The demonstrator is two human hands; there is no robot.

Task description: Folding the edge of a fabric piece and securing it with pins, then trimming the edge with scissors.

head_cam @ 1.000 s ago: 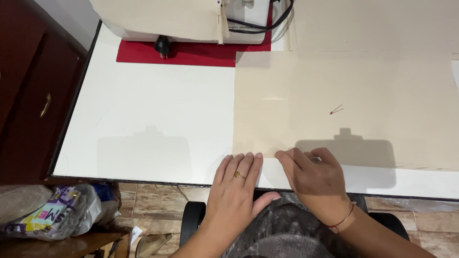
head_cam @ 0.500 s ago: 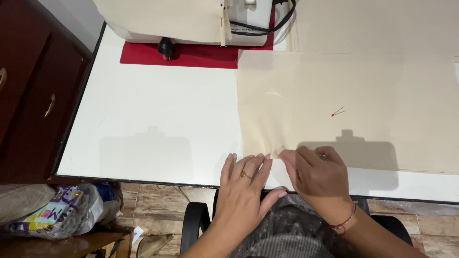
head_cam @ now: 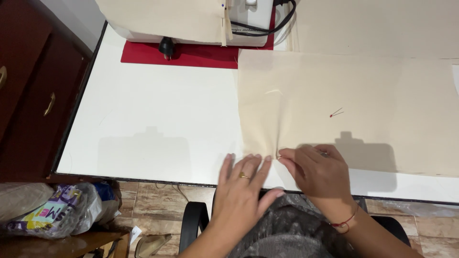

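Note:
A large piece of cream fabric (head_cam: 344, 91) lies flat over the right half of the white table (head_cam: 158, 119). My left hand (head_cam: 241, 184) rests flat with fingers spread on the fabric's near left corner, a ring on one finger. Right beside it my right hand (head_cam: 318, 174) pinches the fabric's near edge between thumb and fingertips, possibly around a pin; a red thread band circles that wrist. A pin with a red head (head_cam: 335, 113) lies on the fabric further out.
A white sewing machine (head_cam: 191, 24) draped in cream cloth stands on a red mat (head_cam: 186, 53) at the far edge, with a black cable. Dark wooden drawers (head_cam: 28, 91) flank the left. Plastic bags (head_cam: 52, 210) sit low left. A black chair arm (head_cam: 191, 224) is below.
The view has shifted slightly. Both hands have stayed at the near fabric edge, and the right fingers have tightened into a pinch beside the left fingertips.

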